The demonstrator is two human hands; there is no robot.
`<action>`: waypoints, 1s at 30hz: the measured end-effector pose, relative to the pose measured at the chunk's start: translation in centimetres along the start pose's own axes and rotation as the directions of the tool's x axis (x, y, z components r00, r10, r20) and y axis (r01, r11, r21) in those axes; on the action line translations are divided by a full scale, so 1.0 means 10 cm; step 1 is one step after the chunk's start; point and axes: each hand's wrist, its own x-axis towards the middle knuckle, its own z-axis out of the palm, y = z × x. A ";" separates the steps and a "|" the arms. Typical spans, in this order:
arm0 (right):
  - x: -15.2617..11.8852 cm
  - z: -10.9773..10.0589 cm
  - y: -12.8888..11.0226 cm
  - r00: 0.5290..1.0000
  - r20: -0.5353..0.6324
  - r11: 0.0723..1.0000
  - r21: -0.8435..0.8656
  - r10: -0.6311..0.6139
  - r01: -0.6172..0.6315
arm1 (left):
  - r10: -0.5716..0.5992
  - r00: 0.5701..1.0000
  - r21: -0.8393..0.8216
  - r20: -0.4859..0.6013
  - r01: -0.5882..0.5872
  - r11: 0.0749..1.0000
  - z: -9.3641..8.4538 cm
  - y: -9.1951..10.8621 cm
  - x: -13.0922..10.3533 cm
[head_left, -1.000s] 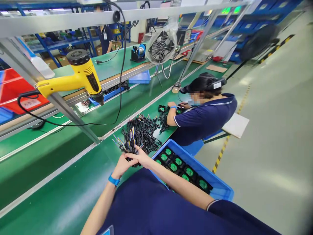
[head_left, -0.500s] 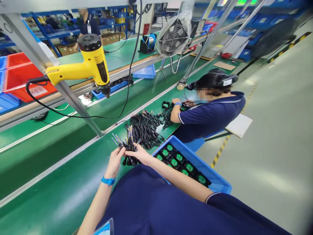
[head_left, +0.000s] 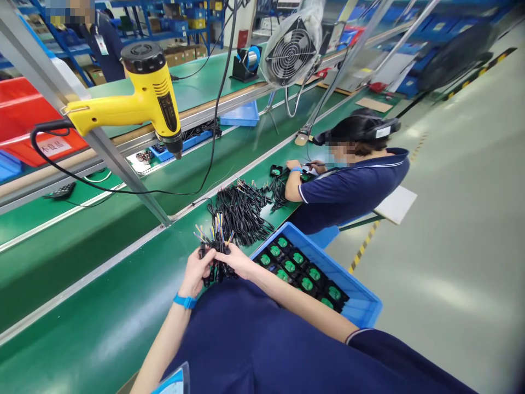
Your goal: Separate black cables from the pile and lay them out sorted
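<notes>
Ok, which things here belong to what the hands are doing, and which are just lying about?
In hand:
left hand
right hand
wire bundle, gripped by both
loose wire pile just beyond

Lying about:
blue bin of green-labelled parts
yellow heat gun
fan
co-worker

view: head, single | looks forward and down, tilted | near: own hands over green surface (head_left: 102, 306) | far: co-worker (head_left: 348, 180)
</notes>
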 end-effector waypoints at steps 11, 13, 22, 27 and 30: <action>-0.14 -0.02 0.03 0.983 0.090 0.976 0.132 0.160 -0.171 | 0.067 0.998 -0.208 -0.002 -0.066 0.976 0.00 -0.12 0.01; -0.14 -0.02 0.06 0.990 0.052 0.982 0.133 0.130 -0.135 | 0.074 0.997 -0.202 0.010 -0.070 0.977 0.02 -0.14 -0.02; -0.06 -0.15 0.31 0.979 -0.187 0.995 0.069 0.084 -0.072 | 0.021 1.000 -0.021 0.005 -0.021 1.000 0.02 -0.42 0.07; -0.15 -0.18 0.31 0.985 -0.171 0.993 0.117 0.028 -0.008 | 0.066 0.998 -0.013 0.017 -0.066 0.998 0.09 -0.46 0.05; -0.19 -0.18 0.30 0.976 -0.218 0.987 0.158 0.004 0.031 | 0.089 0.996 -0.060 -0.002 -0.089 0.994 0.14 -0.46 0.03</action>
